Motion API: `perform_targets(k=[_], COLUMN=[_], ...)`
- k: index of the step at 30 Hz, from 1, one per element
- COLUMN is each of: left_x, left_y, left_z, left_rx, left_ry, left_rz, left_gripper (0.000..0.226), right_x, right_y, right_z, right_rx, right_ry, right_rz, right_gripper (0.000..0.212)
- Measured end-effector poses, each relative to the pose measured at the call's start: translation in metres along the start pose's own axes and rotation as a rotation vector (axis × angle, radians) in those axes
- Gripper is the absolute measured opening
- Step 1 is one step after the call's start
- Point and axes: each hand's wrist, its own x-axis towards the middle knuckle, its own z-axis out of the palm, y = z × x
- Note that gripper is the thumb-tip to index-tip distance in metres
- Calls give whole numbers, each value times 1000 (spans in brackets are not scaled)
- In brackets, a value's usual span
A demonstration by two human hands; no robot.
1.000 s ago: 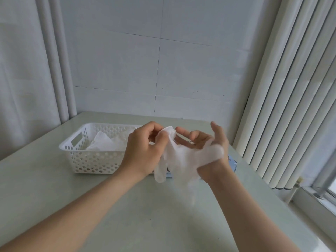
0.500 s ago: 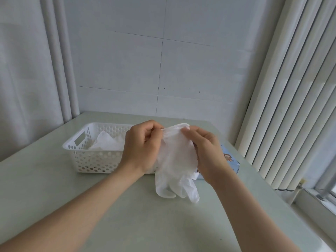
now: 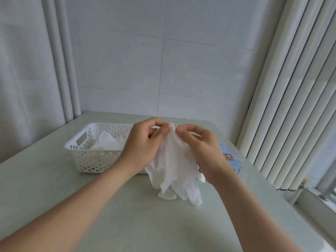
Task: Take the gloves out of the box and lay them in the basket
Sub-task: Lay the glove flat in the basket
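A thin white glove hangs fingers-down above the table, between my two hands. My left hand pinches its cuff at the top from the left. My right hand pinches the same cuff edge from the right. Behind my left hand stands a white perforated basket with white gloves lying inside. A light blue box with a cartoon print lies behind my right hand, mostly hidden by it.
The pale green table spreads out in front of me. A tiled wall closes the back, a curtain hangs at left, and vertical blinds run along the table's right side.
My right hand has gone from spread open under the glove to pinching its cuff beside the left hand. The glove now hangs down straighter, its fingers lower.
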Motion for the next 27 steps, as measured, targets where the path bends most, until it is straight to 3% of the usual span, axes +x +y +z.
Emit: perform_targets(k=[4, 10, 15, 19, 23, 27], left_x=[8, 18, 23, 28, 28, 31], left_y=[-7, -15, -22, -25, -22, -20], left_z=[-5, -16, -27, -43, -52, -60], left_rx=[37, 55, 121, 265, 312, 281], left_ry=[147, 245, 289, 321, 307, 284], left_rz=[-7, 20, -18, -43, -67, -72], left_gripper=[18, 18, 22, 21, 22, 21], right_x=[3, 6, 4, 8, 12, 30], right_y=[5, 7, 6, 14, 18, 16], right_z=[-7, -8, -14, -10, 14, 33], right_rx=[-195, -126, -184, -123, -30, -182], right_ry=[-135, -81, -161, 15, 232, 392], right_rz=[83, 47, 174, 170, 49, -84], right_gripper=[10, 55, 26, 21, 19, 17])
